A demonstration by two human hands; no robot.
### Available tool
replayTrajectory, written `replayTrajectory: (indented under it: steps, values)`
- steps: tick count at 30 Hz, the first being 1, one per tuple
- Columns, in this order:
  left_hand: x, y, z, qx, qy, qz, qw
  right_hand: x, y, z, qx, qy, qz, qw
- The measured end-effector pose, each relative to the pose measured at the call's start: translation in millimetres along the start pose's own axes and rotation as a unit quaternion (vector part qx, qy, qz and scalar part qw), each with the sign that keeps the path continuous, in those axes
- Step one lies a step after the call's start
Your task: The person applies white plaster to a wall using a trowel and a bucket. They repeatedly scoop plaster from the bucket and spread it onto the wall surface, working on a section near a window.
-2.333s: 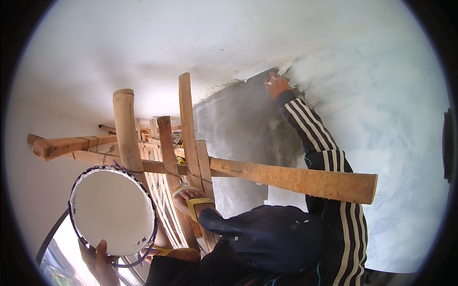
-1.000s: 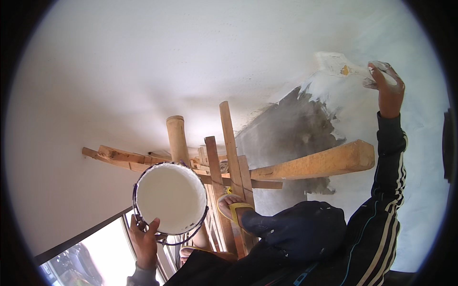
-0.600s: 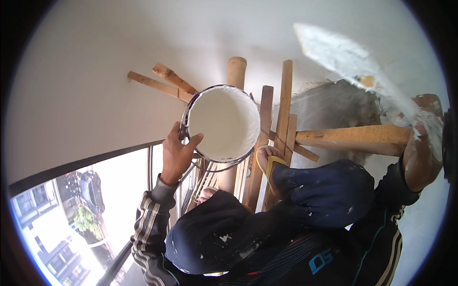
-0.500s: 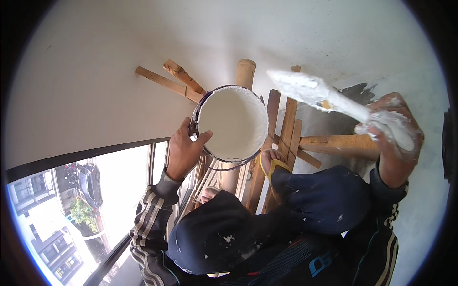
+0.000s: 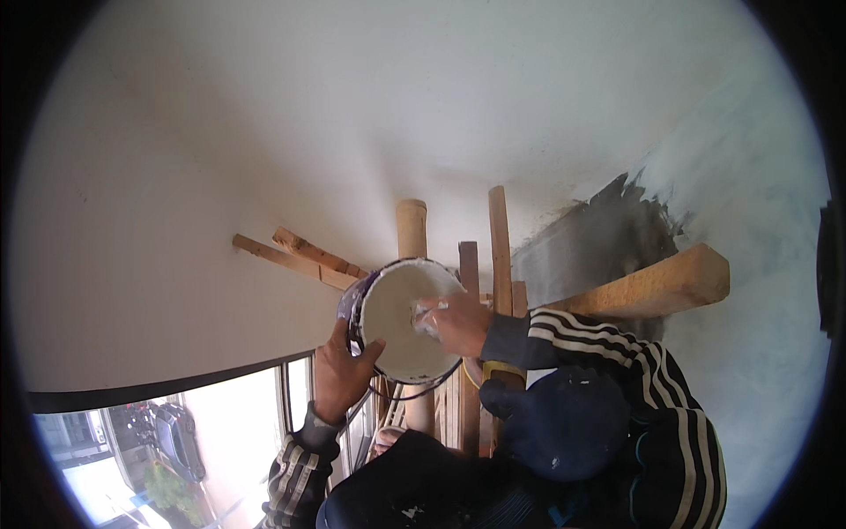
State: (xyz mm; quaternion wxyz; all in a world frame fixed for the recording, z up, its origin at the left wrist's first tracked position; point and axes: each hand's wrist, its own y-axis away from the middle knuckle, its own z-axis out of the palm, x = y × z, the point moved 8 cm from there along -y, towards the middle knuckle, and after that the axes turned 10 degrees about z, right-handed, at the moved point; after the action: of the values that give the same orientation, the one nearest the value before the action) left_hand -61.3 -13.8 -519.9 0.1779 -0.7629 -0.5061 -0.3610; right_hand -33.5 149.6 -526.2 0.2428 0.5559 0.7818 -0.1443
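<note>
A round bucket (image 5: pixel 346 304) of thick white paint or filler, its rim smeared white, is tipped toward me in the head view. My left hand (image 5: pixel 342 375) grips its near left rim, thumb over the edge and fingers round the outside. Over the bucket's right side reaches my right hand (image 5: pixel 463 324), its fingers closed and smeared white. They are wrapped round a white-coated paintbrush, now mostly hidden by the hand and the bucket. The wire handle (image 5: pixel 410 397) hangs below the near rim.
Wooden planks (image 5: pixel 500 238) and a thick beam (image 5: pixel 652 282) jut out around the bucket. A bamboo pole (image 5: pixel 411 229) stands behind it. A grey patch (image 5: pixel 617 234) marks the pale wall (image 5: pixel 441 115). At lower left, a window (image 5: pixel 229 397) looks down on a street with a car.
My right hand has swung left from the far right and lowered the white-coated paintbrush into the bucket. The bucket and my left hand sit lower in the picture.
</note>
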Motion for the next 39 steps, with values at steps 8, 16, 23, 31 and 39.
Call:
replayTrajectory:
  steps: [8,16,23,31,39]
  values:
    - [5.9,-3.6,-3.3,0.007,0.034,-0.007,0.999,-0.5,-13.2,15.9,-0.055,0.049,0.03,0.997]
    - [6.8,-18.0,5.1,-0.003,0.039,0.037,0.999,18.0,6.4,-0.6,-0.001,-0.015,0.085,0.996]
    - [-13.2,-13.8,11.4,-0.02,0.069,0.02,0.997,19.2,20.8,-53.1,0.097,-0.171,0.1,0.975]
    - [0.4,-14.0,13.9,0.002,0.153,-0.043,0.987,49.3,42.7,-45.1,0.055,-0.173,0.195,0.964]
    - [1.4,-10.2,8.7,0.006,0.125,-0.036,0.991,54.6,61.7,-48.2,0.099,-0.235,0.141,0.957]
